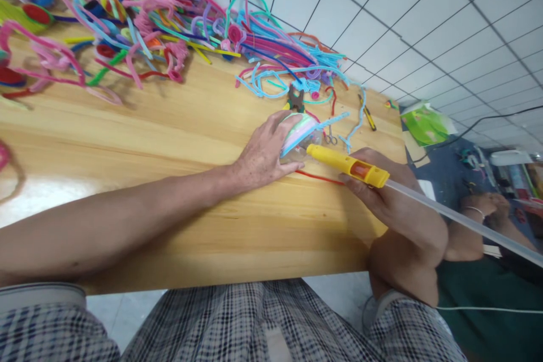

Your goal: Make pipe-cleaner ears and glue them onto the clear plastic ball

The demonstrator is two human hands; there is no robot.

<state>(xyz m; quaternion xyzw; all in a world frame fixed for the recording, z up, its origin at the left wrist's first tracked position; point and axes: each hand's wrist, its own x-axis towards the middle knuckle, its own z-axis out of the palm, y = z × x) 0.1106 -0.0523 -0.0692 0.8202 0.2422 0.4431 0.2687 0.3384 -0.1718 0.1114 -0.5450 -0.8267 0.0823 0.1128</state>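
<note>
My left hand (263, 150) is wrapped round a rounded clear plastic piece (311, 141) that is partly covered in pastel pipe cleaners (299, 130) in green, white, pink and blue. A blue fuzzy end sticks out of it to the right. Closed in my right hand (384, 195) is a yellow hot glue gun (333, 161), its nozzle at the piece's open side. Out of the gun's back runs a long translucent glue stick (449, 215). Whether the nozzle touches the piece I cannot tell. A red pipe cleaner (320, 177) lies just below the gun.
Behind my left hand lie dark-jawed pliers (296, 99), small scissors (331, 137) and a yellow-black cutter (367, 113). Piles of coloured pipe cleaners (271, 45) line the table's (169, 141) far side against a tiled wall. At the right are a green bag (426, 124) and another person's hands (483, 206).
</note>
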